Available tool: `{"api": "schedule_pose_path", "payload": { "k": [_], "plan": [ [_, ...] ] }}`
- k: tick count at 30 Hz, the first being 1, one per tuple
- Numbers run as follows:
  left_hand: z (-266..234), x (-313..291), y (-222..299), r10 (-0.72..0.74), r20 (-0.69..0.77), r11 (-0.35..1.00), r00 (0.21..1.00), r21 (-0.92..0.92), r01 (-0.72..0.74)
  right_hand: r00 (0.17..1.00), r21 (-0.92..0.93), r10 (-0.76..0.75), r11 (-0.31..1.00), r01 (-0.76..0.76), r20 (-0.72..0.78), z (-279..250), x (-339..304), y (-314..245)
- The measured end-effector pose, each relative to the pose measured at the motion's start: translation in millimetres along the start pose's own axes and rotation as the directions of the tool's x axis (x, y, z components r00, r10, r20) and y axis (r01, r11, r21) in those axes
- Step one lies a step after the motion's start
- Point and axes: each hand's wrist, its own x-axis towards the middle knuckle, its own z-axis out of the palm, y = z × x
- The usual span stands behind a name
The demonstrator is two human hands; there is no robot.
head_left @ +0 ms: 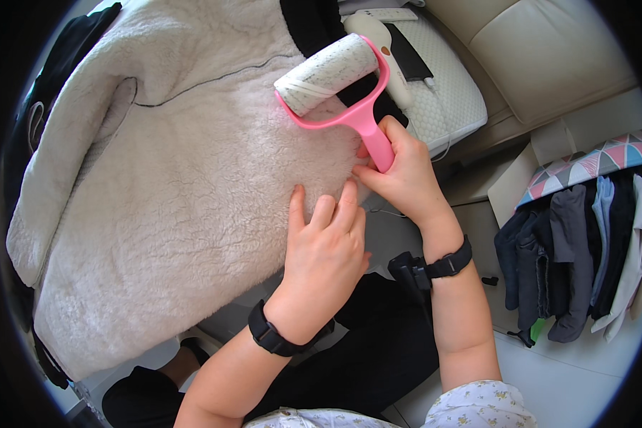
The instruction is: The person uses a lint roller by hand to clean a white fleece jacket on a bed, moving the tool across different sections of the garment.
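A cream, fleecy garment (185, 214) lies spread in front of me, with a thin dark seam line across its upper part and a folded edge on the left. My right hand (399, 175) is closed around the pink handle of a lint roller (328, 75). The roller's white sheet is speckled with dark lint, and its head is over the upper right part of the fleece; I cannot tell whether it touches. My left hand (324, 242) lies on the fleece near its lower right edge, fingers spread. Its thumb is mostly hidden.
Beyond the fleece, a white hair dryer-like device (389, 64) and a black flat object (409, 57) lie on a white quilted cushion (449, 107). A beige sofa (549, 57) stands behind. Dark and light clothes (571, 242) hang at the right under a triangle-patterned cover (592, 164).
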Motion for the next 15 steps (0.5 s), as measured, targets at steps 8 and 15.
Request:
{"api": "schedule_pose_path", "payload": {
  "k": [8,15],
  "plan": [
    [2.6,-11.4,-6.9,0.049,-0.075,0.999,0.996,-0.016,-0.05,0.976,0.359,0.218,0.913,-0.195,-0.026,-36.8,-20.6,-21.2],
    [9.7,-27.5,-7.9,0.033,-0.075,0.999,0.997,0.044,-0.03,0.995,-0.27,0.03,0.963,-0.003,0.095,-119.9,-69.3,-60.2]
  ]
}}
